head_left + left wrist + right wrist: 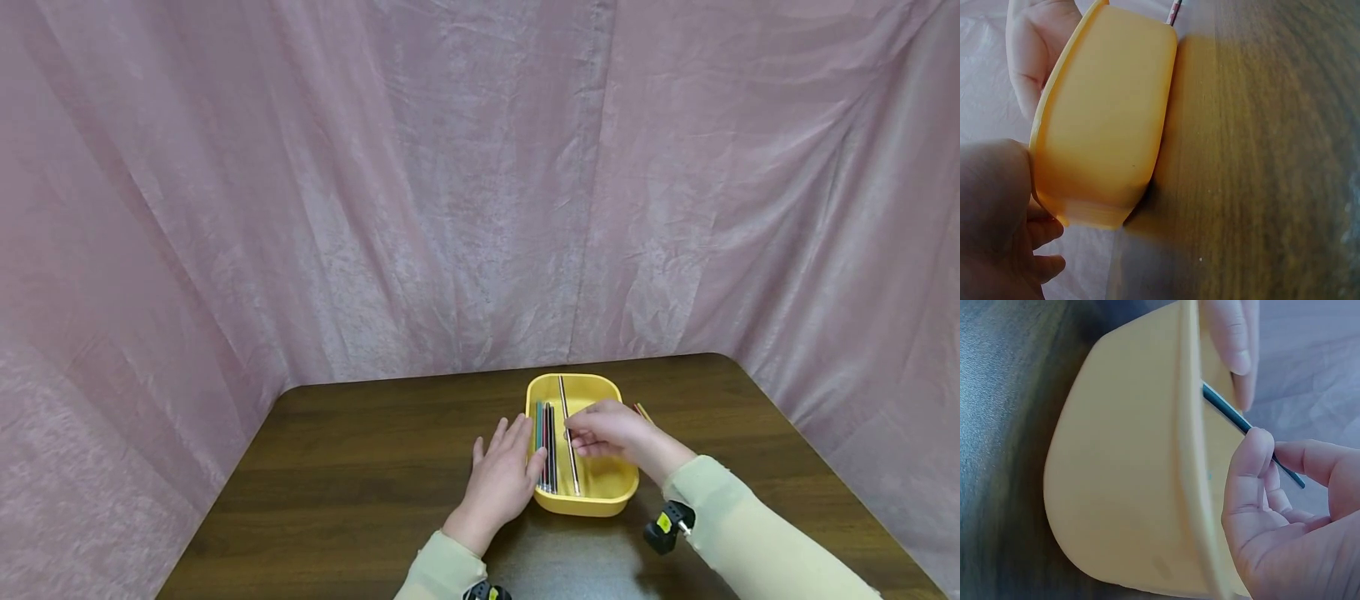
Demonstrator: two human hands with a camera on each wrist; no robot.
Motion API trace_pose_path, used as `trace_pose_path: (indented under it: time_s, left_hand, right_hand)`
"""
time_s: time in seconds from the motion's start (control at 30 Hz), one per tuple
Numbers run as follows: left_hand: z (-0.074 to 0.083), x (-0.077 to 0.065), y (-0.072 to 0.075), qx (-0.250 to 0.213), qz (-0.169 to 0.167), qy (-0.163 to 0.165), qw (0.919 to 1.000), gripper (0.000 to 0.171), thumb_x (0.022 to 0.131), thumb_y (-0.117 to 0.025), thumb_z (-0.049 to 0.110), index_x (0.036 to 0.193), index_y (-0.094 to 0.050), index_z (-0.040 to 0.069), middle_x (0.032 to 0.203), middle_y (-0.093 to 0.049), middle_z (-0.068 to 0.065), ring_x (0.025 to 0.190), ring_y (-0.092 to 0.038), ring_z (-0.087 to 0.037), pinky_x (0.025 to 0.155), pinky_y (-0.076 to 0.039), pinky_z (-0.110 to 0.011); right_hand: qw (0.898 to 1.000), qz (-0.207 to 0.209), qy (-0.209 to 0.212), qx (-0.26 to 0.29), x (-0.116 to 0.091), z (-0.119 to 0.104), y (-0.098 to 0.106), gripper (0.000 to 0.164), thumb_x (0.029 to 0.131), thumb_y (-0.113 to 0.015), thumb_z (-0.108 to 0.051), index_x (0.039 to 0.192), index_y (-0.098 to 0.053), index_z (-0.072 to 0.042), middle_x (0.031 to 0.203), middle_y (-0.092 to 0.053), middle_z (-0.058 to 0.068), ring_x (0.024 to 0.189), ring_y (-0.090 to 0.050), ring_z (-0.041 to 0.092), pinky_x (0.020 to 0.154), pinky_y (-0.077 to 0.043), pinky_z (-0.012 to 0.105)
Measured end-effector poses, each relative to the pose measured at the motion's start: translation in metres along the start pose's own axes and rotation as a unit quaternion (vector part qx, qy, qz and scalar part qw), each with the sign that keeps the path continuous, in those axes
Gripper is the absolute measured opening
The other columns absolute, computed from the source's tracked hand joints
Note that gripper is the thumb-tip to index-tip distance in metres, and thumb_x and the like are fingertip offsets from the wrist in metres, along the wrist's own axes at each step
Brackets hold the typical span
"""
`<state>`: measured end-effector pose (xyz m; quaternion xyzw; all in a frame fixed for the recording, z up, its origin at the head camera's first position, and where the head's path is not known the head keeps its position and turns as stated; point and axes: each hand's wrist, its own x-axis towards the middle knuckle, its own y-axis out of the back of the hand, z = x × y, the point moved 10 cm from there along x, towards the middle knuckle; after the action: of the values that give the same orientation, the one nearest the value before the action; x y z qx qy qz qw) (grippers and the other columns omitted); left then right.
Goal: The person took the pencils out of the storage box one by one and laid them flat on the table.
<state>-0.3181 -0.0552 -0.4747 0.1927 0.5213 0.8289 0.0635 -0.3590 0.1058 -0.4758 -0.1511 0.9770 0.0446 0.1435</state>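
My right hand (609,431) is over a yellow plastic tray (619,502), pinching a dark pencil (564,400) between thumb and index finger. The pencil slants lengthwise across the tray in the head view; in the right wrist view its dark shaft (1225,407) rises past the rim. Several pencils (548,454), teal, reddish and black, lie side by side along the tray's left wall. At that left rim rests my left hand (501,475), fingers extended and thumb reaching over the edge. The left wrist view shows the tray's outer side wall (1107,112) close to this hand.
A few more pencils (642,412) lie on the brown wooden table (360,467) just right of the tray, partly hidden behind my right wrist. Pink curtains (465,183) hang behind the table and along both sides.
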Motion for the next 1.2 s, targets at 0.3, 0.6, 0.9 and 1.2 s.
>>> trace_pose_path:
  time_s: [0.3,0.6,0.9,1.2]
  left_hand:
    - [0.001,-0.001,0.001,-0.015,-0.002,0.002,0.9999,0.06,0.117,-0.054,0.036,0.168,-0.046,0.005,0.173,-0.045,-0.013,0.162,-0.035,-0.04,0.121,-0.026,-0.079]
    - [-0.002,-0.001,-0.001,-0.007,0.004,0.001,1.0,0.06,0.117,-0.054,0.037,0.167,-0.047,0.005,0.173,-0.045,-0.012,0.162,-0.036,-0.039,0.121,-0.027,-0.078]
    - [-0.003,0.0,0.0,-0.014,0.0,0.006,0.9999,0.06,0.117,-0.054,0.037,0.168,-0.046,0.006,0.174,-0.044,-0.011,0.162,-0.034,-0.038,0.122,-0.026,-0.078]
    - [-0.002,-0.001,0.001,-0.015,-0.001,0.006,0.9999,0.06,0.118,-0.054,0.037,0.168,-0.046,0.005,0.174,-0.044,-0.011,0.163,-0.034,-0.038,0.122,-0.026,-0.078]
  right_hand:
    - [1.0,0.003,0.022,-0.007,-0.013,-0.015,0.016,0.018,0.107,-0.063,-0.007,0.11,-0.067,0.01,0.078,-0.065,0.002,0.069,-0.064,0.007,0.067,-0.06,0.02]
    - [0.999,0.014,0.03,-0.039,-0.026,-0.024,0.041,0.02,0.109,-0.064,-0.012,0.114,-0.067,0.007,0.081,-0.066,0.001,0.07,-0.063,0.007,0.066,-0.059,0.021]
    - [0.998,0.02,0.041,-0.033,-0.033,-0.022,0.065,0.029,0.109,-0.065,-0.014,0.123,-0.066,0.011,0.084,-0.066,0.001,0.073,-0.063,0.007,0.069,-0.059,0.022]
    - [0.998,0.031,0.041,-0.045,-0.04,-0.013,0.09,0.041,0.111,-0.064,-0.016,0.135,-0.06,0.017,0.089,-0.065,-0.001,0.075,-0.064,0.007,0.07,-0.06,0.022]
